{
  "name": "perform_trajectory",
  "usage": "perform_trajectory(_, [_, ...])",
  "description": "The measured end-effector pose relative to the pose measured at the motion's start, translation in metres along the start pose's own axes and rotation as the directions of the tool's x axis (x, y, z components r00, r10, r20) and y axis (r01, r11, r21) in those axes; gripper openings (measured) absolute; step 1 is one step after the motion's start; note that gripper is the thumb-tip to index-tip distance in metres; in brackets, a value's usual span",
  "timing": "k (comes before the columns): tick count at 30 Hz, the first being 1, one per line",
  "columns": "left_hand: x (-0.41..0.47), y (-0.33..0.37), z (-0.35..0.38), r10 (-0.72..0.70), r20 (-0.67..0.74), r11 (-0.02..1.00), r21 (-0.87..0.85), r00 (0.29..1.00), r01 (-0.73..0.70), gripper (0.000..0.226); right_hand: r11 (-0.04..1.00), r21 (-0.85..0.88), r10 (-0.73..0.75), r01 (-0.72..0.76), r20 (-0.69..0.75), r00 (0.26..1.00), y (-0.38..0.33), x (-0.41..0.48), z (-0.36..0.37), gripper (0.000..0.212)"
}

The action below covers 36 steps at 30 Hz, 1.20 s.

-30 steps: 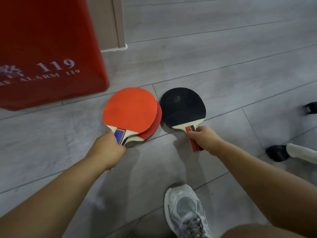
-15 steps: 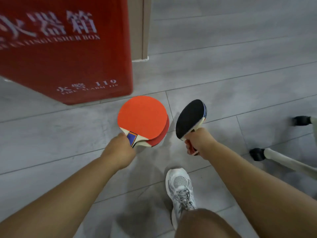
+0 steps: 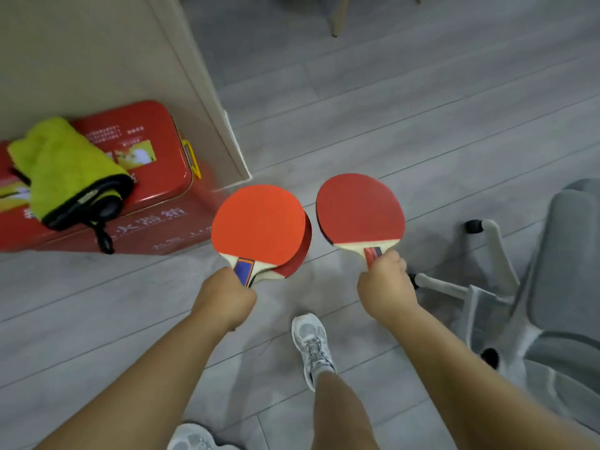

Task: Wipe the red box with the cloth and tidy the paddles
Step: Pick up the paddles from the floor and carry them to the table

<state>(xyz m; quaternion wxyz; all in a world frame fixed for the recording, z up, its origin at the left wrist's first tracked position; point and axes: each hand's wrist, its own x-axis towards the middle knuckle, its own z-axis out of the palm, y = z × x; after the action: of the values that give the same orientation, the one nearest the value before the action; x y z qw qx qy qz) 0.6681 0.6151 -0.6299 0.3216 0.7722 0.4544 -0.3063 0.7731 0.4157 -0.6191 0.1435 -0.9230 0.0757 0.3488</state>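
In the head view, the left hand [image 3: 224, 297] is closed around the handles of two stacked paddles: a round orange-red rubber paddle [image 3: 259, 222] on top and a darker red paddle [image 3: 300, 254] peeking out beneath. The right hand [image 3: 386, 287] grips the handle of a third, deep red paddle [image 3: 360, 209]. All three are held above the grey plank floor [image 3: 422, 108]. To the left, the red box with white lettering [image 3: 175, 225] stands by a beige wall corner [image 3: 207, 102], carrying a flat red tin [image 3: 152, 125] and the crumpled yellow-green cloth with black trim [image 3: 61, 164]. A grey office chair [image 3: 568, 287] stands at the right.
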Motion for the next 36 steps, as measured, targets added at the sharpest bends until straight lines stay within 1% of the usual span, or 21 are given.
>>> perform_trajectory(2, [-0.027,0.018,-0.019,0.019,-0.011,1.000,-0.018,1.000,-0.020,0.012,0.991,0.123,0.048,-0.052,0.037,0.998,0.002,-0.018,-0.037,0.030])
perform_trajectory(5, [-0.063,0.043,-0.050,0.056,-0.045,0.997,-0.050,0.997,-0.059,0.011,0.977,0.214,0.000,-0.005,0.026,1.000,-0.004,-0.048,-0.089,0.032])
perform_trajectory(7, [-0.084,0.055,-0.070,0.085,-0.075,0.995,-0.043,0.994,-0.088,0.015,0.960,0.278,-0.036,0.033,0.007,0.999,-0.008,-0.070,-0.115,0.028])
perform_trajectory(9, [-0.102,0.062,-0.088,0.122,-0.095,0.989,-0.068,0.988,-0.128,0.015,0.933,0.347,-0.081,0.095,-0.056,0.995,-0.012,-0.094,-0.137,0.031])
perform_trajectory(11, [-0.119,0.063,-0.106,0.168,-0.104,0.981,-0.085,0.980,-0.177,0.012,0.935,0.327,-0.098,0.135,-0.126,0.987,-0.016,-0.119,-0.153,0.033])
perform_trajectory(13, [-0.135,0.062,-0.124,0.228,-0.114,0.967,-0.088,0.967,-0.239,0.018,0.938,0.314,-0.093,0.149,-0.186,0.978,-0.022,-0.147,-0.163,0.031])
perform_trajectory(15, [-0.150,0.062,-0.143,0.300,-0.139,0.945,-0.094,0.944,-0.314,0.027,0.930,0.336,-0.066,0.149,-0.248,0.967,-0.029,-0.173,-0.168,0.031])
perform_trajectory(18, [-0.180,0.063,-0.172,0.400,-0.152,0.899,-0.127,0.904,-0.419,0.024,0.897,0.408,-0.009,0.167,-0.362,0.932,-0.040,-0.214,-0.169,0.035])
perform_trajectory(20, [-0.204,0.066,-0.190,0.452,-0.151,0.869,-0.149,0.879,-0.472,0.022,0.872,0.459,0.054,0.171,-0.436,0.898,-0.045,-0.244,-0.167,0.032])
perform_trajectory(23, [-0.235,0.067,-0.208,0.551,-0.115,0.808,-0.172,0.827,-0.563,0.019,0.820,0.540,0.149,0.190,-0.522,0.840,-0.044,-0.291,-0.164,0.015])
perform_trajectory(25, [-0.253,0.068,-0.214,0.620,-0.082,0.753,-0.219,0.780,-0.621,0.018,0.785,0.581,0.197,0.216,-0.565,0.801,-0.039,-0.319,-0.163,0.011])
perform_trajectory(27, [-0.270,0.070,-0.214,0.683,-0.044,0.693,-0.277,0.729,-0.666,0.019,0.760,0.602,0.238,0.244,-0.608,0.758,-0.031,-0.345,-0.165,0.010])
perform_trajectory(32, [-0.319,0.082,-0.198,0.800,0.023,0.581,-0.278,0.599,-0.765,0.022,0.716,0.614,0.314,0.333,-0.709,0.632,0.007,-0.406,-0.173,0.014])
perform_trajectory(36, [-0.376,0.093,-0.174,0.884,0.050,0.460,-0.262,0.464,-0.848,0.025,0.665,0.628,0.395,0.404,-0.755,0.523,0.054,-0.451,-0.178,0.014])
